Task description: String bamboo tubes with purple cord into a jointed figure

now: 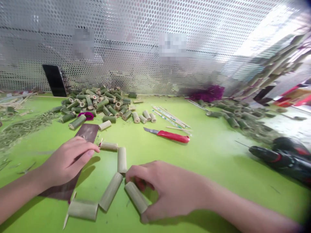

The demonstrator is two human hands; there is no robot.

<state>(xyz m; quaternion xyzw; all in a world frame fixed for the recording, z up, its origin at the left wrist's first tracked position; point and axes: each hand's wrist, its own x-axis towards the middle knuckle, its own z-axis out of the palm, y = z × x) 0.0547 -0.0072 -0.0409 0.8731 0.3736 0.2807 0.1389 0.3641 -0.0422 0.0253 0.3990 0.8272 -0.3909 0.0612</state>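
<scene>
right hand (167, 191) on bamboo tube (136, 197), slanting down-right; left hand (66, 163) on sandpaper (88, 132)

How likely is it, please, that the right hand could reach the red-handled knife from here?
Probably yes: the right hand rests on a bamboo segment, and nothing lies between it and the knife.

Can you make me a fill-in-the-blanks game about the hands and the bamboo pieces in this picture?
1. The right hand holds a pale bamboo tube above the ____ table.
2. The handle of the knife is ____.
3. The drill lies to the ____ of the knife.

The missing words: green, red, right.
</scene>
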